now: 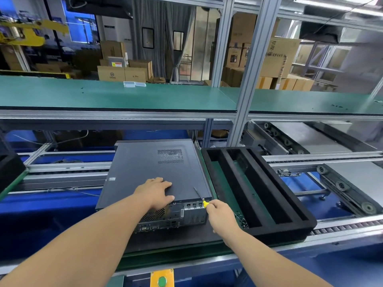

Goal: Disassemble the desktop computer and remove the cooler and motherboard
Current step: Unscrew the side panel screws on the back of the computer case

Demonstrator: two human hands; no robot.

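Observation:
A dark grey desktop computer case (149,168) lies flat on the conveyor pallet, its side panel closed and its rear ports facing me. My left hand (156,191) presses flat on the panel near the rear edge, fingers spread. My right hand (220,214) grips a yellow-handled screwdriver (202,199); its thin shaft points up and away over the case's rear right corner. The cooler and motherboard are hidden inside the case.
A black foam tray (259,195) with long slots sits right beside the case on the right. Conveyor rails and rollers (342,187) run behind and to the right. A green shelf (124,96) spans above. A green push button (162,281) sits at the near edge.

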